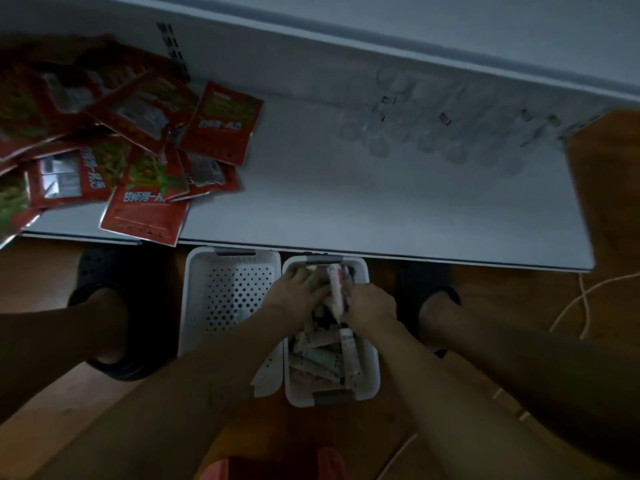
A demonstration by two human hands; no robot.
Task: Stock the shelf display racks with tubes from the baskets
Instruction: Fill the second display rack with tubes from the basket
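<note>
Two white perforated baskets stand on the wooden floor below the shelf edge. The left basket [211, 306] looks nearly bare. The right basket [372, 372] is full of tubes [320, 358]. Both my hands are inside the right basket. My left hand [294, 294] lies on the pile with fingers spread over the tubes. My right hand [372, 308] grips a bunch of tubes [336, 285] that stand up between the two hands. Clear plastic display racks [433, 129] sit at the back right of the white shelf [346, 209]; they look see-through and dim.
Several red snack packets [145, 161] lie heaped on the shelf's left side, some hanging over its front edge. My feet in dark clogs [104, 271] flank the baskets. A pale cord [585, 299] trails on the floor at right. An upper shelf [415, 29] overhangs.
</note>
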